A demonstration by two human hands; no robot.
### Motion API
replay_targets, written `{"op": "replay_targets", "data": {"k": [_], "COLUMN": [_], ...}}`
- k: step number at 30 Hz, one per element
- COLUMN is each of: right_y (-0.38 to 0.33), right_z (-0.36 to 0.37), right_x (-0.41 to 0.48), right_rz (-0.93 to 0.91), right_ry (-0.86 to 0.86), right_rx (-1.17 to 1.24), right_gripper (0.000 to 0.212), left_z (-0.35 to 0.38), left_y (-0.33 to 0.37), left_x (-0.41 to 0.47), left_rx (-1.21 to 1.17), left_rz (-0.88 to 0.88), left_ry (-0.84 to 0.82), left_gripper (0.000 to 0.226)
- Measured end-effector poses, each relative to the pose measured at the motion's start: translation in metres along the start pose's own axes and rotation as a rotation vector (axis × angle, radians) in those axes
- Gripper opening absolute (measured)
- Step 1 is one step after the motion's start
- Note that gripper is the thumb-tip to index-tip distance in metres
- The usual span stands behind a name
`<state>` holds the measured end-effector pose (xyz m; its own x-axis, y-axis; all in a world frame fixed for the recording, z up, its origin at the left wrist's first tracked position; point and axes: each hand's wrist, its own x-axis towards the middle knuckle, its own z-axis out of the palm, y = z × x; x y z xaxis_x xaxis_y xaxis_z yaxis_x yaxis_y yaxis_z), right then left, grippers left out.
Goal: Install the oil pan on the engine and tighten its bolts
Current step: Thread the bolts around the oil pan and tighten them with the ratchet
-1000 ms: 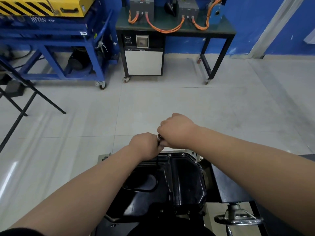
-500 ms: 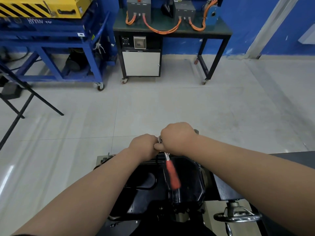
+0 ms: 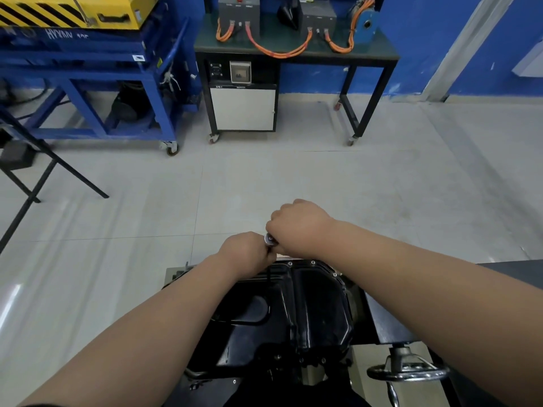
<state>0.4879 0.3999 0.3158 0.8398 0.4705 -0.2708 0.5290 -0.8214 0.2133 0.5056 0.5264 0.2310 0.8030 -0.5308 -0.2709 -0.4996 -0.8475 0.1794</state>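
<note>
On the head view I have both fists curled tight on the ratchet (image 3: 269,240), left hand (image 3: 246,254) nearer and right hand (image 3: 299,227) farther, its shaft dropping upright to the far rim of the oil pan (image 3: 311,306) seated just beneath them.

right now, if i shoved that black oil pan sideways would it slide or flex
Probably stiff: the oil pan looks like ribbed, formed metal. It likely wouldn't slide, since bolts sit along its far flange. Its glossy surface may feel slippery.
</note>
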Motion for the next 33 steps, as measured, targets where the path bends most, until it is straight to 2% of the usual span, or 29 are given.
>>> {"op": "replay_targets", "data": {"k": [2, 4, 7, 9, 11, 15, 18, 21, 23, 24, 28, 31, 33], "right_y": [0.008, 0.007, 0.002, 0.003, 0.007, 0.014, 0.014, 0.008, 0.005, 0.005, 0.014, 0.015, 0.006], "right_z": [-0.004, -0.005, -0.001, -0.001, -0.002, -0.004, -0.004, -0.005, -0.004, -0.005, -0.003, -0.003, -0.002], "right_x": [0.001, 0.002, 0.004, 0.005, 0.006, 0.009, 0.009, 0.009, 0.010, 0.011, 0.008, 0.008, 0.010], "right_rz": [-0.109, -0.094, 0.077, 0.181, 0.146, -0.087, -0.095, 0.085, 0.194, 0.175, -0.107, -0.111, -0.038], "right_ry": [0.024, 0.034, -0.043, -0.094, -0.097, 0.016, 0.037, -0.073, -0.124, -0.116, 0.005, 0.034, 0.021], "right_rx": [-0.084, -0.106, 0.033, 0.144, 0.155, -0.041, -0.072, 0.007, 0.094, 0.092, -0.009, -0.040, -0.038], "right_gripper": [0.015, 0.013, 0.043, 0.050, 0.047, 0.016, 0.017, 0.042, 0.048, 0.044, 0.027, 0.029, 0.033], "left_z": [0.001, 0.000, -0.002, -0.002, -0.003, -0.002, -0.002, -0.002, -0.003, -0.002, 0.003, 0.003, -0.001], "left_y": [0.001, 0.001, 0.001, 0.000, -0.003, -0.007, -0.007, -0.007, -0.005, -0.004, -0.005, -0.006, -0.006], "left_x": [0.002, 0.004, 0.008, 0.010, 0.011, 0.012, 0.013, 0.015, 0.016, 0.016, 0.012, 0.011, 0.011], "left_rx": [0.089, 0.089, 0.051, 0.011, -0.010, 0.137, 0.130, 0.057, 0.025, 0.045, 0.152, 0.133, 0.092], "left_rz": [0.058, 0.036, -0.052, -0.071, -0.043, 0.114, 0.099, 0.026, -0.006, 0.013, 0.107, 0.051, 0.000], "left_ry": [0.036, 0.050, -0.002, -0.043, -0.061, 0.003, 0.027, -0.037, -0.086, -0.080, 0.006, 0.037, -0.001], "left_gripper": [0.033, 0.037, 0.029, 0.020, 0.019, 0.035, 0.043, 0.035, 0.026, 0.026, 0.034, 0.037, 0.030]}}
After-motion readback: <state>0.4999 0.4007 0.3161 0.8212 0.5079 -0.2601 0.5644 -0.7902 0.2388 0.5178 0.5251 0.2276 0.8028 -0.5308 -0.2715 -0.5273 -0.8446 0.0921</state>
